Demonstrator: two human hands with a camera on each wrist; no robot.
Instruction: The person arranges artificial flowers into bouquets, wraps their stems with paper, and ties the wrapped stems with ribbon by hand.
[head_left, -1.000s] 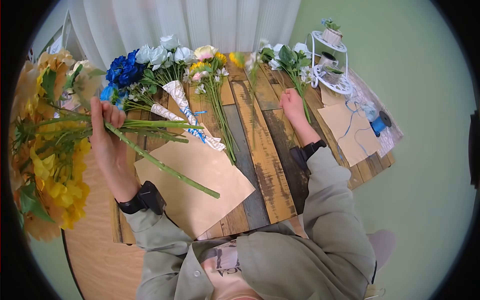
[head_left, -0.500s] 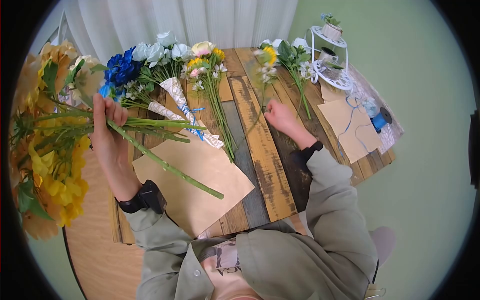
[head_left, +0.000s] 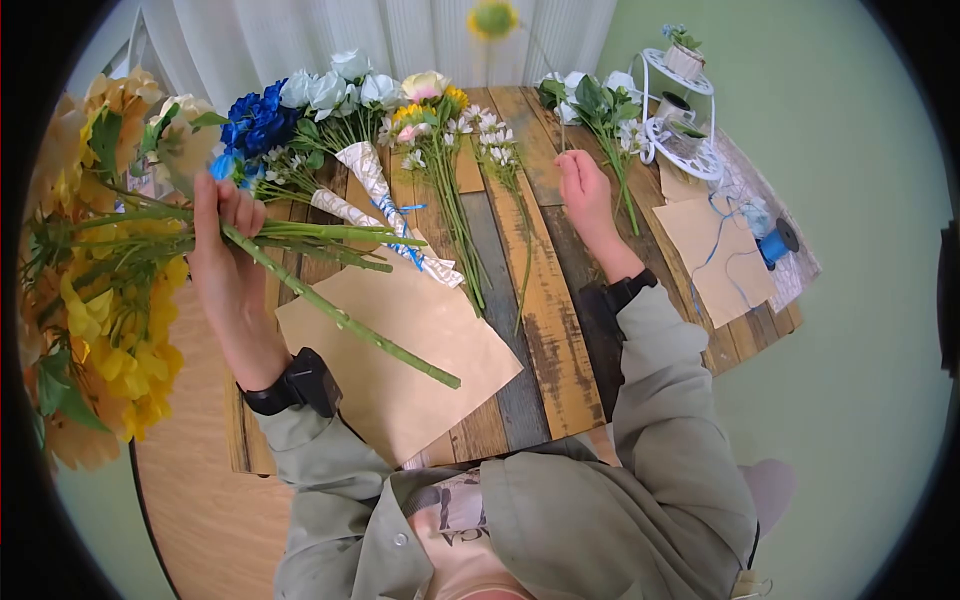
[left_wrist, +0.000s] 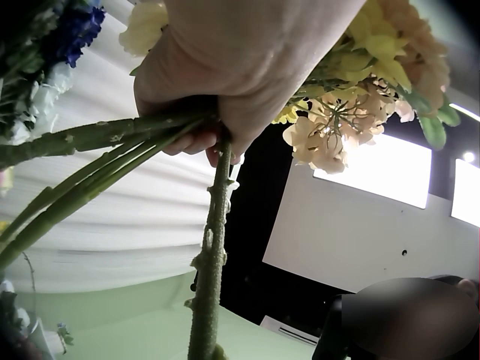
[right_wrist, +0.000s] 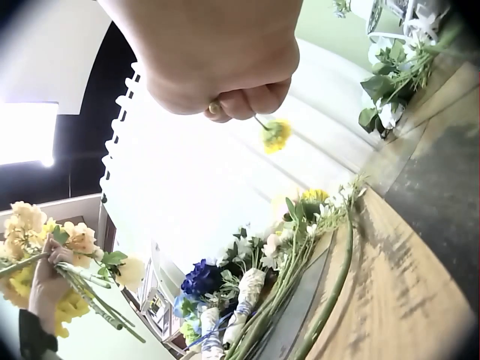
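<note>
At the left of the head view, my left hand point(head_left: 228, 275) grips the green stems point(head_left: 335, 318) of a large bunch of peach and yellow flowers point(head_left: 125, 360). In the left wrist view the fingers curl round several thick stems point(left_wrist: 210, 262). My right hand point(head_left: 590, 205) is raised over the far part of the table and pinches the thin stem of one yellow flower point(head_left: 492, 19); the right wrist view shows that bloom point(right_wrist: 277, 136) just beyond the curled fingers. A white-flowered sprig point(head_left: 502, 150) lies on the wood beside the pink and yellow flowers point(head_left: 427, 88).
Brown paper point(head_left: 400, 350) lies at the table's near left. Behind it are two wrapped cones point(head_left: 368, 175), blue flowers point(head_left: 258, 122) and white roses point(head_left: 328, 92). To the right stand a white tiered stand point(head_left: 685, 150), a blue ribbon spool point(head_left: 778, 243) and more paper point(head_left: 715, 260).
My right hand has gone left, then back right and away from me, and the yellow flower has risen. The white-flowered sprig now lies apart from it on the table. My left hand keeps its grip.
</note>
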